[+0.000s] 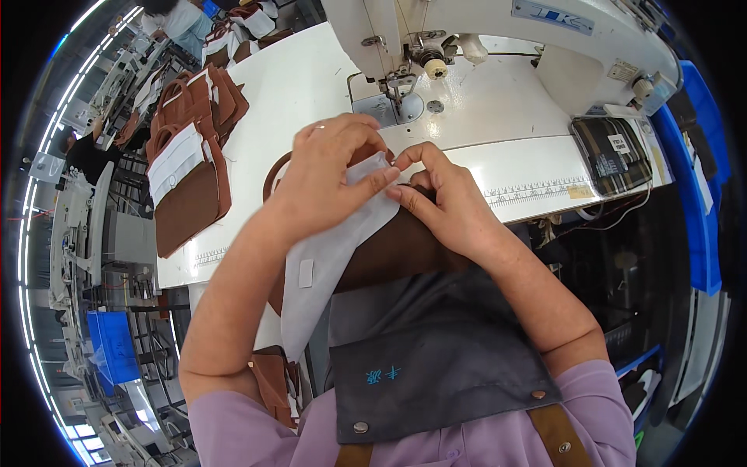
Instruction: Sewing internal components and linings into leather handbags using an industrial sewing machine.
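— While we look down over the apron (443, 366), what do we find in the hands?

— We see the left hand (331, 175) and the right hand (440, 198) side by side, fingers pinched narrow on the far edge of a white fabric sheet (327, 265) that lies over a brown leather piece (397, 249).

— And where is that piece?

— At the near edge of the white table (296, 86), just near of the sewing machine (482, 39). To the far left we see a stack of brown bags (191, 163).
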Demonstrator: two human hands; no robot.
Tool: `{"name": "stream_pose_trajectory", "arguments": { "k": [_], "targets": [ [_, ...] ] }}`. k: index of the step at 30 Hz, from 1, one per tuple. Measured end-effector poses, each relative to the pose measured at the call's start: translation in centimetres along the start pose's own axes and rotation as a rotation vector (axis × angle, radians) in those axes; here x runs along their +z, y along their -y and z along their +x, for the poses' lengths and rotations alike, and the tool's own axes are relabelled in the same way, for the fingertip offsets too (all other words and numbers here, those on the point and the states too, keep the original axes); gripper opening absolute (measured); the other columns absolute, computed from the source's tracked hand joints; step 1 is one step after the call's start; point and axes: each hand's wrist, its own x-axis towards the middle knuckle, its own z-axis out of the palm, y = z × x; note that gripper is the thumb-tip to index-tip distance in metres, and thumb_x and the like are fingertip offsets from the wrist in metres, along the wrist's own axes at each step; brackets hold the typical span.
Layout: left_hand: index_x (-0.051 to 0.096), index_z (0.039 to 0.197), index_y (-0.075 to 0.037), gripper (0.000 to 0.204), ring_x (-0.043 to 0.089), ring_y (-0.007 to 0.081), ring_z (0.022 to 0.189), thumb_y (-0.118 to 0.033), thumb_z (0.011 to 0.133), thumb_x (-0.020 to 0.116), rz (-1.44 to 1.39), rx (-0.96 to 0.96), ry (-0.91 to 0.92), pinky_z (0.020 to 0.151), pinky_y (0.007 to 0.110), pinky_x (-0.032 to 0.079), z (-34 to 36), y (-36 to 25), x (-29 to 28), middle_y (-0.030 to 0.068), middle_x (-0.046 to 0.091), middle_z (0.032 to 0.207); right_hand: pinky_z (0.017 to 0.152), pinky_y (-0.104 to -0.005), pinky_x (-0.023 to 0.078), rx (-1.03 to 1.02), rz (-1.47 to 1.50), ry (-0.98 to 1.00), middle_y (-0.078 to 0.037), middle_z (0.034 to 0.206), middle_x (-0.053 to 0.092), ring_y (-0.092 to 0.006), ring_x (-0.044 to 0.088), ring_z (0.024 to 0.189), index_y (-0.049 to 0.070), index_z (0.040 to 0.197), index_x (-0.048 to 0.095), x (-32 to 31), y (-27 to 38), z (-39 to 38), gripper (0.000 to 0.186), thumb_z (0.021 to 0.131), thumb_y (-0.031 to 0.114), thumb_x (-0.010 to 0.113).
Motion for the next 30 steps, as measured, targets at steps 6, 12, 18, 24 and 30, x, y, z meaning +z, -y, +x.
{"name": "stream_pose_trajectory", "arguments": {
  "k": [6, 12, 18, 24, 30],
  "targets": [
    [0.063, 0.091, -0.008, 0.013, 0.06, 0.02, 0.101, -0.02, 0.089, 0.068, -0.258, -0.039, 0.563, 0.097, 0.036, 0.04, 2.0, 2.1, -0.9, 0.0044, 0.066, 0.119, 0.064, -0.0352, 0.05, -0.089, -0.078, 0.03, -0.016, 0.075, 0.067, -0.0253, 0.063, 0.065, -0.001, 0.101, 0.063, -0.4, -0.2, -0.2, 0.018, 0.096, 0.016, 0.068],
    [0.066, 0.088, -0.005, 0.009, 0.06, 0.0158, 0.085, -0.013, 0.088, 0.065, -0.512, -0.103, 0.729, 0.081, 0.031, 0.045, 0.9, 2.5, -1.7, 0.0016, 0.066, 0.086, 0.067, -0.0351, 0.052, -0.077, -0.076, 0.166, -0.015, 0.081, 0.072, -0.0279, 0.068, 0.071, 0.001, 0.096, 0.069, -0.6, 0.5, 0.0, 0.016, 0.094, 0.017, 0.07],
    [0.065, 0.083, 0.001, 0.006, 0.055, 0.0049, 0.058, -0.003, 0.086, 0.068, -0.591, -0.416, 0.503, 0.051, 0.023, 0.042, -1.4, -1.0, -5.2, 0.0008, 0.059, 0.072, 0.064, -0.0338, 0.051, -0.13, -0.173, 0.226, -0.013, 0.079, 0.072, -0.0216, 0.067, 0.068, 0.001, 0.094, 0.072, -0.7, 2.2, 0.7, 0.018, 0.092, 0.019, 0.072],
    [0.066, 0.077, -0.002, 0.008, 0.059, 0.0106, 0.059, -0.004, 0.081, 0.072, -0.431, -0.29, 0.256, 0.09, 0.037, 0.048, -3.7, -2.7, -7.9, 0.0004, 0.067, 0.07, 0.064, -0.0289, 0.049, -0.014, 0.125, 0.349, -0.007, 0.074, 0.071, -0.0103, 0.062, 0.069, 0.001, 0.09, 0.074, -0.1, 4.2, 0.0, 0.019, 0.091, 0.019, 0.074],
    [0.063, 0.071, -0.008, 0.014, 0.063, 0.0111, 0.071, -0.007, 0.078, 0.074, -0.329, -0.353, 0.189, 0.108, 0.041, 0.033, -6.6, -4.7, -9.2, -0.0014, 0.069, 0.073, 0.068, -0.0233, 0.051, 0.008, 0.315, 0.381, -0.004, 0.078, 0.073, -0.0054, 0.062, 0.073, -0.002, 0.088, 0.075, 1.2, 5.0, -2.2, 0.014, 0.088, 0.011, 0.078]
  ]
}}
